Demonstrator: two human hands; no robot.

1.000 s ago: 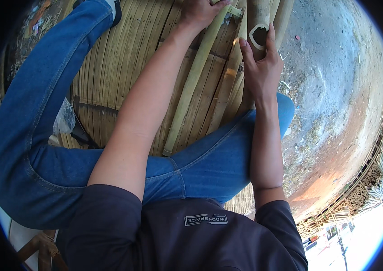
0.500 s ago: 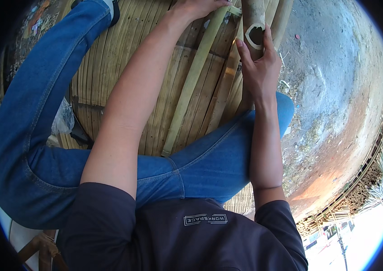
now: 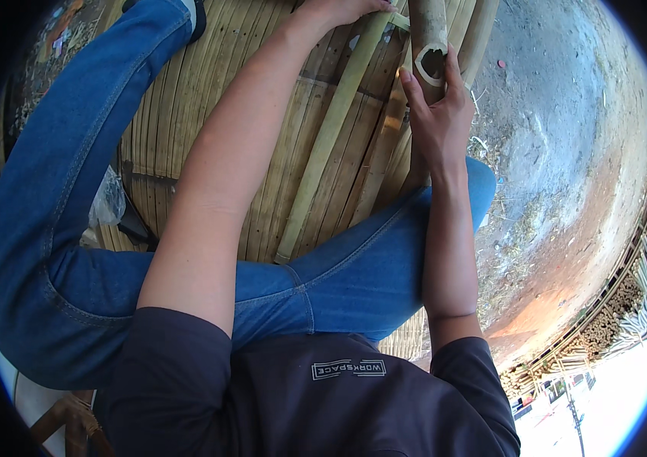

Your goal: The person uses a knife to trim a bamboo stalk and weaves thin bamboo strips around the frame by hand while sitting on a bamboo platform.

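My right hand point(image 3: 442, 114) grips a thick brown bamboo pole point(image 3: 427, 27), thumb on one side and fingers on the other. Between them, a roughly cut hole point(image 3: 433, 64) with a pale rim opens in the pole's upper side. At the top edge my left hand point(image 3: 342, 9) is partly cut off by the picture. Its fingertips are closed at the far end of a long pale green bamboo strip point(image 3: 331, 137), where a short crosspiece point(image 3: 400, 22) runs toward the pole. The strip's near end lies by my thigh.
I sit on a slatted bamboo platform point(image 3: 186, 99), legs bent in blue jeans point(image 3: 354, 282). Another bamboo pole point(image 3: 483, 38) runs along its right edge, beside bare ground point(image 3: 567, 152). A clear plastic bag point(image 3: 107, 199) lies by my left leg. Stacked bamboo point(image 3: 613, 320) stands far right.
My left fingertips have shifted slightly right, and the crosspiece now tilts down a little more. The pole and its hole have moved very slightly; my right hand keeps its grip.
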